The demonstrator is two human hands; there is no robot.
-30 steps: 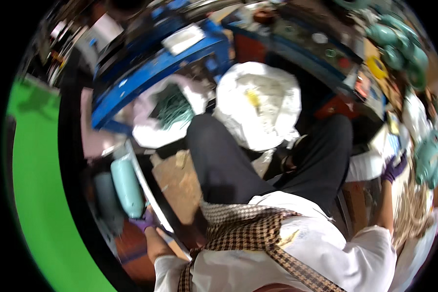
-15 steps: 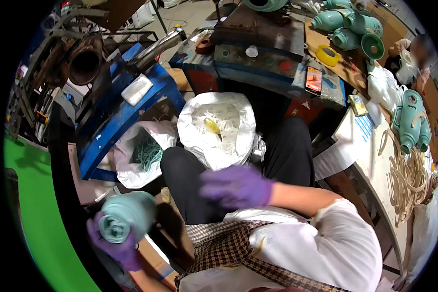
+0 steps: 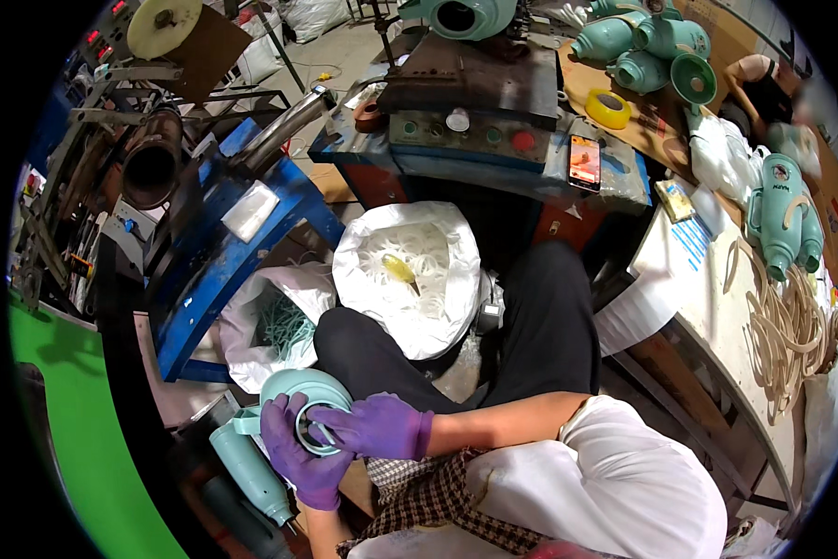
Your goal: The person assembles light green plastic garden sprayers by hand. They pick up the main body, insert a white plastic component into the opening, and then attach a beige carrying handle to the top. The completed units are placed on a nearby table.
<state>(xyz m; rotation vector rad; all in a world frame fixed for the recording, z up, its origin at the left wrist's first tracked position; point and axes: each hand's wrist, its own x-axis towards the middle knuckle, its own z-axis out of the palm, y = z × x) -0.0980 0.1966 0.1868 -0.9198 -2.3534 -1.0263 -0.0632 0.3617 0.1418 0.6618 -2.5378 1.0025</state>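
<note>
A teal plastic flask casing (image 3: 305, 383) is tilted with its round opening toward me, at the lower left by my left knee. My left hand (image 3: 303, 454), in a purple glove, is closed round the near side of its mouth. Also gloved in purple, my right hand (image 3: 382, 427) has its fingers bent over the mouth's right rim, partly inside the opening. Whether they pinch a separate small piece there is hidden. Just below and left, a second teal flask (image 3: 251, 475) lies slanted, partly behind my left hand.
A white sack of pale plastic rings (image 3: 372, 326) with a yellow-handled tool (image 3: 398, 270) stands between my knees. Left of it sits a bag of teal strips (image 3: 242, 359) under a blue metal frame (image 3: 219, 289). Teal flasks (image 3: 779, 219) and beige strips (image 3: 778, 345) lie on the right-hand table.
My left hand has moved rightward and tipped the casing's mouth round. My right hand has come left and down from above my lap onto the rim. The second flask now shows.
</note>
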